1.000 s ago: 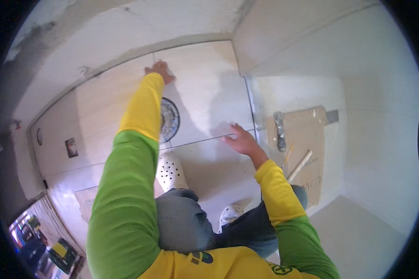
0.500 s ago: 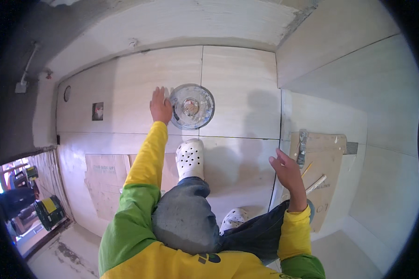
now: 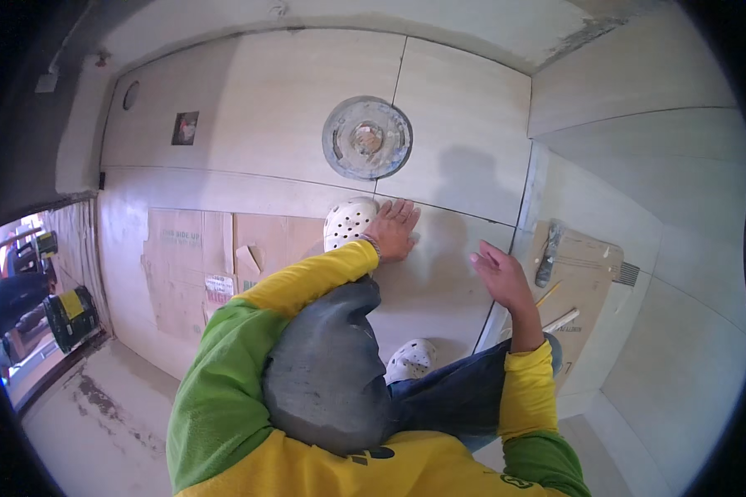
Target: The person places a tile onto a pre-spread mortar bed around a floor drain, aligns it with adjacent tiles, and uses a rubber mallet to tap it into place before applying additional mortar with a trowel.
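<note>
While my left hand (image 3: 394,230) spreads over the pale beige rectangular floor tile (image 3: 452,290), my right hand (image 3: 504,277) hangs loose and holds nothing.

The left fingers reach out straight, grasping nothing, just beside my white perforated clog (image 3: 340,225), which the hand partly overlaps in view; whether the palm presses on the tile, I cannot tell. The right fingers are slack and slightly bent, near the flat brown cardboard sheet (image 3: 584,286). Beyond the clog, the round grey disc with a brownish centre (image 3: 367,139) lies across a seam, apart from both hands. I judge this step to be steadying or feeling the tile; shifting the left hand calls for clearing the clog.
</note>
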Action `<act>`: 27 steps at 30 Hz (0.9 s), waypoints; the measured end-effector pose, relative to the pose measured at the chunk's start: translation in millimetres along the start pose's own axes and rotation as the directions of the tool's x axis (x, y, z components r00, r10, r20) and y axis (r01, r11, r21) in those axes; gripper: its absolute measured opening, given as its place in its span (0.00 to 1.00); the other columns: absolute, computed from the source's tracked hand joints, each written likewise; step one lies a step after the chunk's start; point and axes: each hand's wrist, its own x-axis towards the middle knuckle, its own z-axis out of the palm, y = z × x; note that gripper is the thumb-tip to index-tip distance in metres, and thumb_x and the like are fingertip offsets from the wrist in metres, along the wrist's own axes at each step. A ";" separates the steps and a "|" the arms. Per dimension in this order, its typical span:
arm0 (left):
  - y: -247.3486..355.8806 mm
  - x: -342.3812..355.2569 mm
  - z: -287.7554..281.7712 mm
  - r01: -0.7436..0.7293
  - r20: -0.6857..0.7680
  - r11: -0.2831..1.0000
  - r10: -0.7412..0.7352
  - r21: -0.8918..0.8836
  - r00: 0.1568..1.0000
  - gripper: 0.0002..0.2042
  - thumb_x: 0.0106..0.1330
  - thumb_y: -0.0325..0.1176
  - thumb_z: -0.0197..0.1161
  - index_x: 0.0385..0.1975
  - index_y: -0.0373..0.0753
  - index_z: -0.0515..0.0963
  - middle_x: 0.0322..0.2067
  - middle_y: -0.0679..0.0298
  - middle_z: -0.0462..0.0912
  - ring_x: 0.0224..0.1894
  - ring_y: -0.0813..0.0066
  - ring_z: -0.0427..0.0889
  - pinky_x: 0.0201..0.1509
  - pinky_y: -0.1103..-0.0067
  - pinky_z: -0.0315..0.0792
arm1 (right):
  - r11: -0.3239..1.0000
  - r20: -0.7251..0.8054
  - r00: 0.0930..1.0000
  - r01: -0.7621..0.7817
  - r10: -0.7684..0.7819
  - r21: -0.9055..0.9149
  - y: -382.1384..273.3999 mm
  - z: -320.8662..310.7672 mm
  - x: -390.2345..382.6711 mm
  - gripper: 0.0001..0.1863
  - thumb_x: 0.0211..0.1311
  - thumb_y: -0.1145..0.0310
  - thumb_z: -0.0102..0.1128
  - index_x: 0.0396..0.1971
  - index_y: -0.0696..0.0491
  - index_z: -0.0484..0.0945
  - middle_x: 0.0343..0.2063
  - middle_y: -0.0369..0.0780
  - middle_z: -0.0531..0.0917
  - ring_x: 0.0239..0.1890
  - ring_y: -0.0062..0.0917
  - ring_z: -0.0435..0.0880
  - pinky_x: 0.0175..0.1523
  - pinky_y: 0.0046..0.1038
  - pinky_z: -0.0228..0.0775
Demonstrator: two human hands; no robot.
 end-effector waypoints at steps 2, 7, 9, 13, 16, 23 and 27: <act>4.9 -7.3 2.8 0.081 0.106 0.997 -0.082 0.008 0.991 0.36 0.66 0.47 0.55 0.69 0.31 0.57 0.70 0.44 0.56 0.74 0.48 0.52 0.76 0.56 0.44 | 1.000 0.024 1.000 -0.003 0.003 0.004 -1.1 1.6 1.1 0.35 0.63 0.50 0.64 0.60 0.62 0.72 0.49 0.57 0.82 0.53 0.38 0.83 0.57 0.32 0.73; 10.0 -10.5 -3.1 0.096 0.083 0.986 -0.108 0.135 0.991 0.39 0.68 0.53 0.52 0.69 0.28 0.55 0.72 0.43 0.51 0.76 0.49 0.46 0.77 0.57 0.39 | 0.992 0.048 0.996 -0.066 0.071 -0.105 -5.4 -1.4 -2.9 0.31 0.65 0.54 0.63 0.59 0.62 0.72 0.41 0.44 0.85 0.43 0.23 0.82 0.53 0.24 0.71; 7.1 -6.8 -4.9 0.113 0.083 0.985 -0.124 0.127 0.989 0.39 0.67 0.53 0.52 0.69 0.27 0.55 0.72 0.43 0.51 0.75 0.48 0.46 0.77 0.57 0.39 | 0.997 0.021 0.999 -0.046 0.048 -0.069 3.5 1.6 -7.1 0.31 0.65 0.53 0.63 0.59 0.62 0.73 0.40 0.43 0.85 0.42 0.23 0.81 0.53 0.24 0.71; 4.0 -6.2 -3.1 0.127 0.069 0.984 -0.136 0.123 0.988 0.40 0.66 0.54 0.53 0.68 0.26 0.56 0.71 0.41 0.53 0.74 0.46 0.49 0.77 0.57 0.41 | 0.992 0.036 0.999 -0.030 0.035 -0.121 7.8 -0.6 -9.9 0.31 0.65 0.53 0.63 0.58 0.62 0.73 0.40 0.43 0.85 0.43 0.21 0.80 0.54 0.24 0.70; 5.7 -1.9 -7.4 0.121 0.129 0.979 -0.143 0.165 0.981 0.39 0.66 0.54 0.54 0.67 0.26 0.57 0.70 0.41 0.54 0.74 0.45 0.50 0.76 0.58 0.43 | 0.991 0.012 0.998 -0.053 0.055 -0.124 8.2 -8.0 -2.6 0.32 0.65 0.52 0.63 0.59 0.62 0.73 0.40 0.44 0.85 0.44 0.21 0.81 0.54 0.25 0.70; -2.8 10.3 -7.3 0.063 0.027 0.987 -0.068 0.149 0.997 0.38 0.56 0.45 0.62 0.62 0.25 0.63 0.65 0.40 0.63 0.70 0.48 0.60 0.74 0.58 0.50 | 0.989 -0.028 1.000 0.006 -0.010 -0.144 25.5 -13.4 22.6 0.30 0.63 0.49 0.61 0.52 0.61 0.76 0.38 0.52 0.84 0.42 0.33 0.85 0.47 0.34 0.73; -36.2 -7.4 1.9 0.149 0.193 0.984 -0.128 -0.096 0.973 0.38 0.48 0.36 0.63 0.65 0.31 0.65 0.66 0.43 0.65 0.70 0.49 0.61 0.76 0.60 0.50 | 0.937 0.135 0.988 -0.025 0.077 -0.348 13.7 2.2 36.9 0.31 0.65 0.45 0.55 0.55 0.57 0.77 0.48 0.53 0.82 0.53 0.46 0.81 0.58 0.41 0.71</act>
